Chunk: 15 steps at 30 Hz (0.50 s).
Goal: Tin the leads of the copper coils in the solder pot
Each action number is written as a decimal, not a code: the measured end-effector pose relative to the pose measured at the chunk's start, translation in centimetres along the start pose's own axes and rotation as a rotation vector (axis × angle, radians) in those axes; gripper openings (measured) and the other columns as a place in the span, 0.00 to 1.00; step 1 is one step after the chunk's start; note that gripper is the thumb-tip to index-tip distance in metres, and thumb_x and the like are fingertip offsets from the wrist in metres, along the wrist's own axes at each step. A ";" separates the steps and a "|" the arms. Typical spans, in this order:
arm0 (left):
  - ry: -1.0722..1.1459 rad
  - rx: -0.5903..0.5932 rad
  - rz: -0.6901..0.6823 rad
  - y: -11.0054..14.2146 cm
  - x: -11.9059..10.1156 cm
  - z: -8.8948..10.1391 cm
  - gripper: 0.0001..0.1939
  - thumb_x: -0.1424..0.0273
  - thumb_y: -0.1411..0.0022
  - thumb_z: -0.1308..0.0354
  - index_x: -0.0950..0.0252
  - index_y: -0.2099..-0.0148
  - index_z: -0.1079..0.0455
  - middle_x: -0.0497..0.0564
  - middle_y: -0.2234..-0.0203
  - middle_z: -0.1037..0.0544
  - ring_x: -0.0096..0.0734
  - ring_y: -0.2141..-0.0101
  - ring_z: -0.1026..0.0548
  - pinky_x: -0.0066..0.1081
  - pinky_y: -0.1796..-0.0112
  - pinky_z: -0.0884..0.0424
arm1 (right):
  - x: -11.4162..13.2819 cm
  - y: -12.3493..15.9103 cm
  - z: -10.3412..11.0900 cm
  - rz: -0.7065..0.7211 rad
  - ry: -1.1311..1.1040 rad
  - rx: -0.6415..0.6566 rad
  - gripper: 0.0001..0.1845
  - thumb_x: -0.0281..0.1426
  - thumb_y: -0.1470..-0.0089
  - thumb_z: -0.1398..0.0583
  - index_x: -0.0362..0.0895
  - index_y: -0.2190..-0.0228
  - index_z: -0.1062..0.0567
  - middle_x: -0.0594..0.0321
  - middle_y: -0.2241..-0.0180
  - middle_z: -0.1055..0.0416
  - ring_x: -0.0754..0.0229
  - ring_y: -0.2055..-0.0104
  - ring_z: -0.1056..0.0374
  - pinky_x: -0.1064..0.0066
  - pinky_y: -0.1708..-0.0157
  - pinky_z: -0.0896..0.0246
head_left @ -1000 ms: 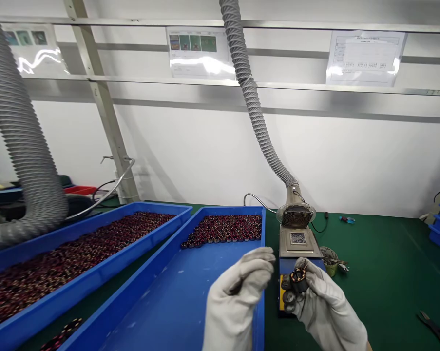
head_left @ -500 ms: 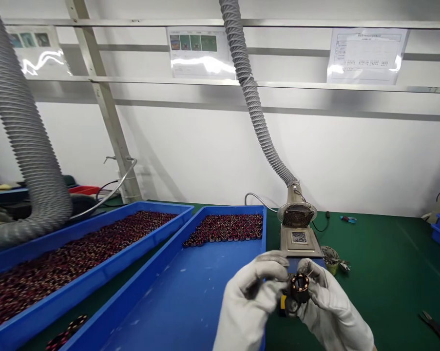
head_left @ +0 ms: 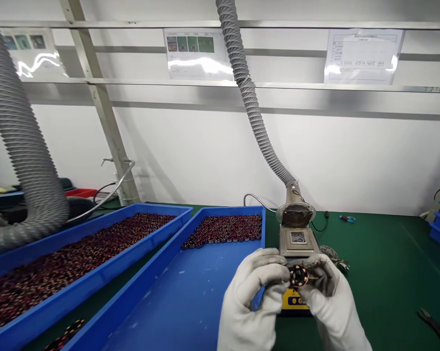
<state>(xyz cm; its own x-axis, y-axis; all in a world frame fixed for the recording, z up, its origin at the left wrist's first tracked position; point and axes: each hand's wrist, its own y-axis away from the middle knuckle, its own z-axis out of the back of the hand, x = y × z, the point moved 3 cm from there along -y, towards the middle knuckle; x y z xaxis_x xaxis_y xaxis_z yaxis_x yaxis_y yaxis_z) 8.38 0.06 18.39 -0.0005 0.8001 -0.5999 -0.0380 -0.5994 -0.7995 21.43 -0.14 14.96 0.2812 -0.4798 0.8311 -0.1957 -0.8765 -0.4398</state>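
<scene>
Both my hands wear white gloves with greyed fingertips. They meet in front of the solder pot. Between their fingertips is a small dark ring-shaped coil part with copper-coloured spots round its face. My left hand is closed, pinching the ring's left side. From the right, my right hand grips it with bent fingers. A thin pale piece sticks out beside the right fingers, too small to name. Under the hands, the pot's yellow control panel shows partly.
A blue tray holds rows of similar parts at its far end. Left of it, another blue tray is full of them. A grey hose runs to the pot's hood. Pliers and a small cup stand right.
The ring has turned to show its open face and now sits squarely between both hands. My left hand has moved slightly right, and the yellow panel shows more.
</scene>
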 end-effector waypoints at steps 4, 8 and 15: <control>0.081 -0.178 0.125 0.6 0.1 -0.1 0.08 0.77 0.47 0.45 0.57 0.71 0.29 0.46 0.68 0.27 0.32 0.62 0.30 0.26 0.60 0.33 | 0.5 1.3 -1.3 0.122 0.027 -0.186 0.13 0.25 0.66 0.34 0.46 0.75 0.30 0.63 0.69 0.27 0.60 0.66 0.31 0.74 0.67 0.35; 0.207 -0.350 0.130 0.8 -0.3 0.3 0.06 0.74 0.47 0.42 0.57 0.74 0.30 0.42 0.69 0.26 0.29 0.63 0.30 0.24 0.59 0.34 | 0.4 1.5 -1.7 0.164 -0.004 -0.238 0.11 0.26 0.63 0.35 0.46 0.75 0.31 0.62 0.68 0.27 0.60 0.66 0.30 0.74 0.68 0.34; 0.407 -0.002 0.567 -0.5 1.5 -0.7 0.19 0.66 0.62 0.32 0.63 0.63 0.26 0.54 0.66 0.23 0.40 0.63 0.27 0.26 0.64 0.29 | 1.2 1.6 -0.4 0.632 0.479 -0.279 0.11 0.22 0.59 0.39 0.47 0.75 0.35 0.61 0.63 0.31 0.60 0.63 0.32 0.74 0.68 0.34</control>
<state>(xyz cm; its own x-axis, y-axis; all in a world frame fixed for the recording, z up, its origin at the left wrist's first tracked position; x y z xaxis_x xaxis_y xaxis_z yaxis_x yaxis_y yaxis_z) 9.13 1.51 17.86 0.3551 0.2914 -0.8882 -0.1406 -0.9227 -0.3589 21.07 -2.09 15.43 -0.3765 -0.7532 0.5394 -0.4254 -0.3767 -0.8229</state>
